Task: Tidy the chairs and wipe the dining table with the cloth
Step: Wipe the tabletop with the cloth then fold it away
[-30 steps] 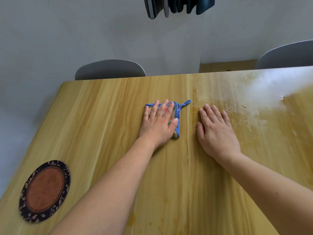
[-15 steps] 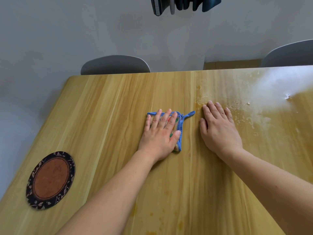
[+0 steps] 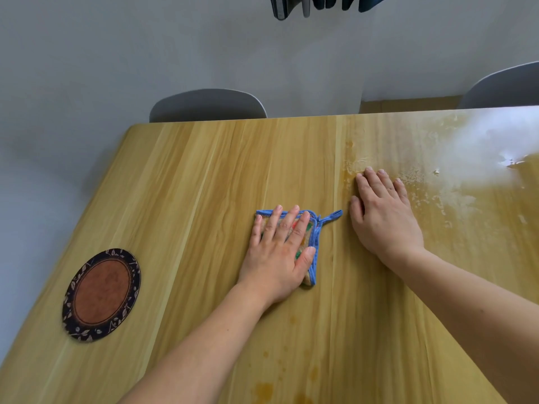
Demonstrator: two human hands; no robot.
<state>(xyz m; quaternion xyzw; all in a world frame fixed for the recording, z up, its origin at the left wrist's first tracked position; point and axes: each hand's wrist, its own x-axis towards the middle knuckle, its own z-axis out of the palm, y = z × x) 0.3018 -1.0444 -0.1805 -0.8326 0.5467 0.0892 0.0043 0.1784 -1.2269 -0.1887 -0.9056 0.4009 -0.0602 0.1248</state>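
The cloth (image 3: 311,246), folded with blue trim, lies flat on the counter (image 3: 204,182), pressed under the left hand (image 3: 278,249), whose fingers are straight and spread. Just right of the cloth, the right hand (image 3: 382,214) rests flat, fingers extended, holding nothing. Left of the cloth, well apart, lies a round coaster (image 3: 101,295). Beyond it stand two grey chairs (image 3: 207,105).

Setting: home dining area.

Light yellow wood-grain dining table (image 3: 204,185) stands close to a plain grey-white wall (image 3: 145,53). Two grey moulded chair backs, one (image 3: 207,105) at the far edge and another (image 3: 504,86) far right, are tucked against it. Round brown placemat with dark leaf-patterned border (image 3: 101,295) lies near the left edge. Dark garments (image 3: 320,4) hang at top. Whitish residue (image 3: 481,158) and orange-brown stains (image 3: 264,389) mark the tabletop.
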